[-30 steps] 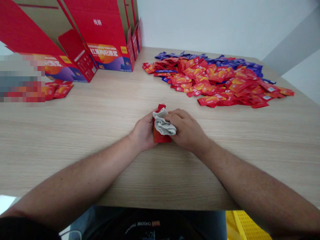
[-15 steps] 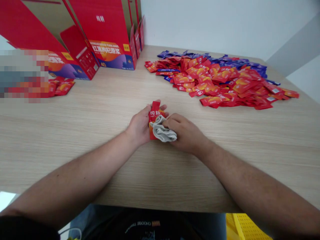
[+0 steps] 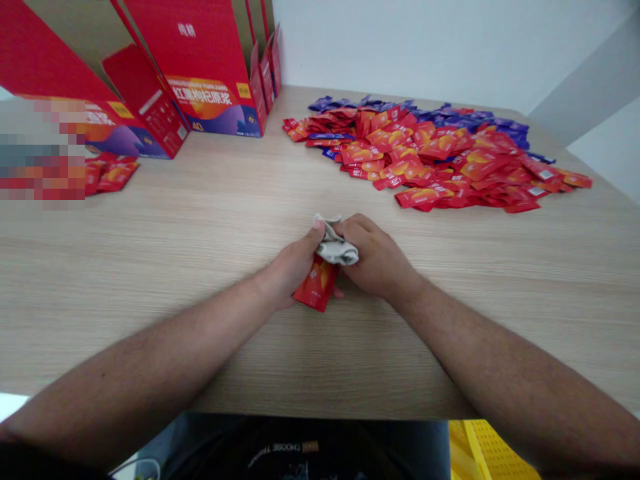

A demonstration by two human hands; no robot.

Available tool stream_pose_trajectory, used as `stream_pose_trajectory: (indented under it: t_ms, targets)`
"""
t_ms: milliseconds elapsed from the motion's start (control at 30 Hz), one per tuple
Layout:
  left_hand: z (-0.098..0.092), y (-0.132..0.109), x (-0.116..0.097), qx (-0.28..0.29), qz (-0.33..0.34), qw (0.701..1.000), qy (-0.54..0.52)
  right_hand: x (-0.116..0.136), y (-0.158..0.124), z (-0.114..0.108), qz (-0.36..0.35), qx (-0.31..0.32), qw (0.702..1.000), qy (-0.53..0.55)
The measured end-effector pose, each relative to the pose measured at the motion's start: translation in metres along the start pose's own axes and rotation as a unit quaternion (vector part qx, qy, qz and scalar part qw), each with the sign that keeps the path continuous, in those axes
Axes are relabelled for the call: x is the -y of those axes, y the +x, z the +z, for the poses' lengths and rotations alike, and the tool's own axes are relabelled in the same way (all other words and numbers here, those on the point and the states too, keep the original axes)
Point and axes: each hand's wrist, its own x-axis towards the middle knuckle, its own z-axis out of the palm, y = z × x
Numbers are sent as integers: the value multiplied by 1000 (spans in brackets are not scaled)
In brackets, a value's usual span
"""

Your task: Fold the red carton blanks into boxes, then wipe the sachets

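Fingers point(image 3: 346, 231) of the right hand point(image 3: 380, 260) are curled and pinch a crumpled grey cloth point(image 3: 339, 252), which lies over the upper part of a red sachet point(image 3: 319, 287). I see the left hand point(image 3: 293, 268) gripping this sachet from its left side: the thumb presses by the cloth, one fingertip shows beyond the sachet's right edge, and the other fingers are hidden.

Along the far edge of the worktop point(image 3: 200, 220), left of its middle, stands a tall red box point(image 3: 200, 57). On it I can read 红黑枸杞原浆, "YUAN JIANG" above, the number 40 lower down, and 纯耕 near the top. A second red box point(image 3: 153, 110) beside it has similar print, partly lost in a blurred patch. CHOOSE is readable, upside down, on the dark shirt point(image 3: 300, 460).

Pale wood grain covers the worktop; behind it rises a white wall point(image 3: 425, 50). Towards the far right corner spreads a heap of red and blue sachets point(image 3: 425, 157). Below the front edge, at right, I notice a yellow crate point(image 3: 500, 453).

The held sachet is glossy, with orange print and small white marks, tilted, its lower end pointing to the middle of the front edge.
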Motion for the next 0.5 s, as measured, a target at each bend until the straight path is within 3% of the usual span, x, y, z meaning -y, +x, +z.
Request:
stream_pose_trajectory:
  t_ms: [233, 367, 500]
  targets:
    - [-10, 0, -11, 84, -58, 992, -77, -31, 2, -15, 89, -133, 985, -64]
    - [-16, 1, -19, 34, -45, 990, -126, -35, 1, -20, 123, -142, 980, -59]
    - [-16, 7, -17, -35, 40, 995, -87, -35, 1, -22, 142, -141, 979, -50]
